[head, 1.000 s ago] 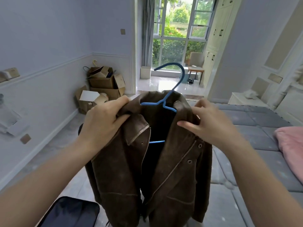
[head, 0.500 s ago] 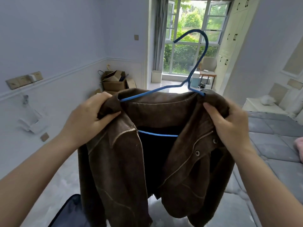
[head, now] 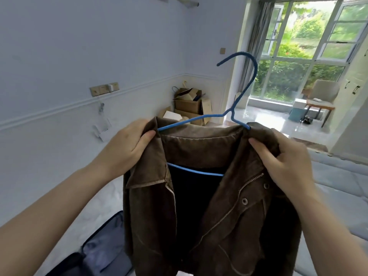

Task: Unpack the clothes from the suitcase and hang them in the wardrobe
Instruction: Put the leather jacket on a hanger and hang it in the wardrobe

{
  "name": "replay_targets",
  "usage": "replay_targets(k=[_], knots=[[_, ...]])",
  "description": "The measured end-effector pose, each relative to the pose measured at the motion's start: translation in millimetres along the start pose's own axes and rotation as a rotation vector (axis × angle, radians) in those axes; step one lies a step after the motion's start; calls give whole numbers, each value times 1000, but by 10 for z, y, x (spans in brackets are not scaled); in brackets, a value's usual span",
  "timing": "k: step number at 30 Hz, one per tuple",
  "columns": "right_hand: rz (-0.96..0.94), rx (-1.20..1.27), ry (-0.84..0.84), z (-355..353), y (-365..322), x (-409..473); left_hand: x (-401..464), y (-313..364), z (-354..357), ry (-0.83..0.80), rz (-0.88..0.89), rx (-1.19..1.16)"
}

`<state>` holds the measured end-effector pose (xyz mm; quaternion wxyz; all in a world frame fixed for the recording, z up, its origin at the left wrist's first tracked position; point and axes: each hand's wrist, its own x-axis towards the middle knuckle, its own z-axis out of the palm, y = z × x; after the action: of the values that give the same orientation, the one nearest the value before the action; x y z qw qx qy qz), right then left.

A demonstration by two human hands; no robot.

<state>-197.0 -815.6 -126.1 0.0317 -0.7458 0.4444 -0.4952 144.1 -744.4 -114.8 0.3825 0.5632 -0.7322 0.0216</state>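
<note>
A brown suede jacket (head: 201,206) hangs in front of me on a blue wire hanger (head: 242,90), whose hook points up and left. My left hand (head: 127,146) grips the jacket's left shoulder at the collar. My right hand (head: 286,160) grips the right shoulder, fingers curled over the fabric. The hanger's lower bar shows inside the open front. An open dark blue suitcase (head: 99,253) lies on the floor at lower left, partly hidden by the jacket. No wardrobe rail is in view.
Cardboard boxes (head: 191,106) stand in the far corner. A grey mattress (head: 342,188) fills the right side. Beyond it are a window (head: 298,48), a chair (head: 322,98) and white cupboard doors (head: 356,88) at the right edge.
Both hands have spread apart along the jacket's shoulders and lifted it. The hanger hook now stands higher, and my view has tilted up and turned left.
</note>
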Motion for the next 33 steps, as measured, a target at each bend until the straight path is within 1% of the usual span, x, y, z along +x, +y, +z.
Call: replay_targets(k=[3,7,9,12,13,16,19,22,23,24,25,27,30,32,33], knots=[[-57,9,-62,-103,160,-1,-108,276,114,99,-46,-8],[-117,51,-148,-129,324,-13,-331,619,197,263,-191,1],[-184,60,-208,-90,293,-30,-494,785,196,341,-251,53],[-338,-67,-312,18,185,-104,-687,989,114,324,-285,167],[-335,-37,-343,63,172,-138,-768,1047,70,329,-308,186],[-263,238,-387,220,117,-209,-1010,1202,-43,361,-395,194],[-261,481,-428,319,-148,-315,-1351,1395,-88,281,-429,205],[-281,648,-505,369,-462,-403,-1742,1556,-231,188,-485,202],[-306,679,-540,386,-569,-431,-1873,1586,-300,161,-510,265],[-335,701,-568,398,-677,-465,-1995,1609,-365,154,-534,377],[-377,722,-596,411,-827,-517,-2136,1657,-455,185,-558,502],[-454,746,-628,412,-1134,-605,-2370,1764,-636,331,-596,668],[-576,722,-696,411,-1602,-721,-2728,2016,-976,514,-619,781],[-650,751,-746,402,-1911,-845,-2996,2248,-1234,590,-647,882],[-655,801,-771,398,-2037,-909,-3110,2340,-1339,618,-670,924]])
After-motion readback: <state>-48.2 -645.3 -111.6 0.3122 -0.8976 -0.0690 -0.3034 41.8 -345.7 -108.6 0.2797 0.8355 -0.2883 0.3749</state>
